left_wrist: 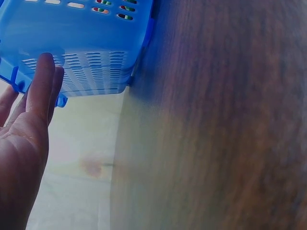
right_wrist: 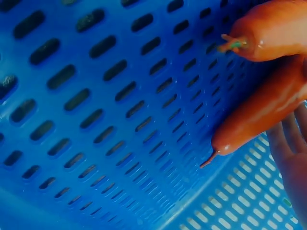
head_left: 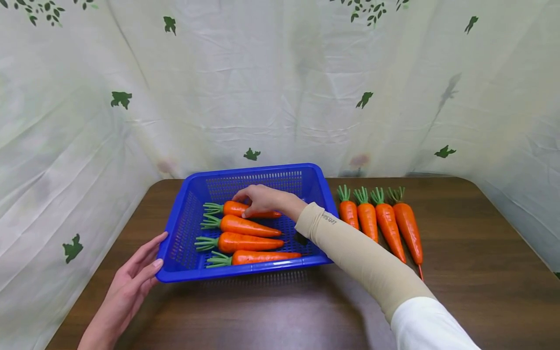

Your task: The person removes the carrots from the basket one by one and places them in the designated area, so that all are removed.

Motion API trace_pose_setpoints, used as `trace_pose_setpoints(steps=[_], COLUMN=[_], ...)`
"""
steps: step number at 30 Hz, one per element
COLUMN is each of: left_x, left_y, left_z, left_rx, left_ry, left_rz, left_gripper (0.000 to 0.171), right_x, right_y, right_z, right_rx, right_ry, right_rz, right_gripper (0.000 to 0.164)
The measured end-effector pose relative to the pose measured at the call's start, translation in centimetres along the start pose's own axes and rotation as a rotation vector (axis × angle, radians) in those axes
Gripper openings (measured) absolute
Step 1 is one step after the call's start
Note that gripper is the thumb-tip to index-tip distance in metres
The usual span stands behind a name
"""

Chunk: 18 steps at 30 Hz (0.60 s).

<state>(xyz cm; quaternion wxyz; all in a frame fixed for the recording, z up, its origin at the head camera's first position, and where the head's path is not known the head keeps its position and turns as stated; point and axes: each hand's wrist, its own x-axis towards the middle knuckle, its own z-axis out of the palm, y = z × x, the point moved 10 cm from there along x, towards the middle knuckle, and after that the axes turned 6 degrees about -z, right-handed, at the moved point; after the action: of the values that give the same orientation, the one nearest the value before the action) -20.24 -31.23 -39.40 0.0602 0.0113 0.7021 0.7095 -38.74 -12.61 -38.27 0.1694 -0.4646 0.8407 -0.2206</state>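
Observation:
My right hand (head_left: 264, 198) reaches into a blue plastic basket (head_left: 197, 275) and grips the rearmost carrot (head_left: 234, 209), thumb on the near side and fingers over the far side. In the right wrist view, that carrot (right_wrist: 264, 112) has its thin tip against the perforated basket, with part of my right hand (right_wrist: 293, 160) beside it. Several more orange carrots (head_left: 249, 241) with green stalks lie in front, roughly parallel, stalks to the left. My left hand (head_left: 131, 277) touches the basket's left rim near the front corner; its fingers look straight in the left wrist view.
Right of the basket, several carrots (head_left: 387, 228) lie side by side on the brown wooden table (head_left: 477, 272), stalks pointing away. A pale curtain (head_left: 262, 97) with green leaf prints hangs behind the table and along its sides. My sleeved right forearm crosses the basket's right rim.

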Motion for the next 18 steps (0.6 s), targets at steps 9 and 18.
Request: trace_pose_setpoints(steps=[9,18], left_x=[0.0,0.0], left_y=[0.1,0.0], left_z=[0.0,0.0], left_rx=[-0.011,-0.01], left_ry=[-0.005,-0.007], left_rz=[0.01,0.006], left_gripper=[0.051,0.051], right_x=[-0.1,-0.3], right_y=[0.1,-0.2], right_z=[-0.2,-1.2], right_rx=[-0.016,0.025], right_ry=[-0.008,0.027], right_rz=[0.016,-0.007], right_gripper=[0.041,0.039])
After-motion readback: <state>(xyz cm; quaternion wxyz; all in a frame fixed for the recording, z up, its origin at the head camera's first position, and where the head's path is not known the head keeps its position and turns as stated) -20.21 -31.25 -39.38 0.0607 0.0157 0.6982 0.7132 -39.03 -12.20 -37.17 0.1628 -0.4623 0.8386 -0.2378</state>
